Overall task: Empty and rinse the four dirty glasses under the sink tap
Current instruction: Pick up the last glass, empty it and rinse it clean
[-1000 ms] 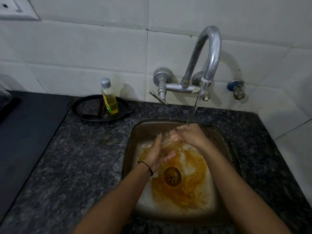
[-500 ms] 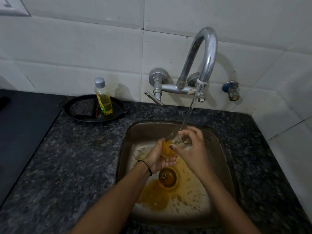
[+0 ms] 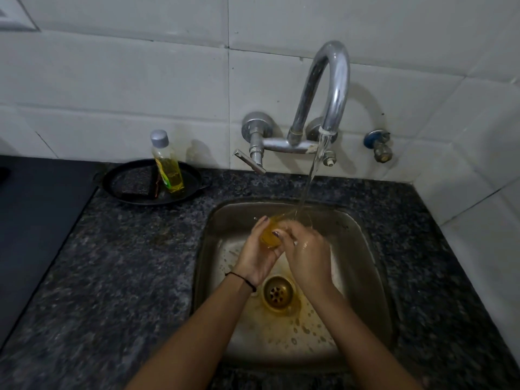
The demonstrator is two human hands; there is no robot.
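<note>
Speckled dark counter (image 3: pixel 135 277); steel sink (image 3: pixel 363 249) orange-stained; white tiled wall (image 3: pixel 140 80)

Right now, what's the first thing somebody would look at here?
Probably the two hands, left hand and right hand, holding a glass of orange-yellow liquid under the running tap. Below them, orange stains ring the drain in the steel sink.

Dim indoor light, glare on tap (image 3: pixel 334 88), soft shadows on tiles (image 3: pixel 140 80), wide-angle edge bending, slight blur
</note>
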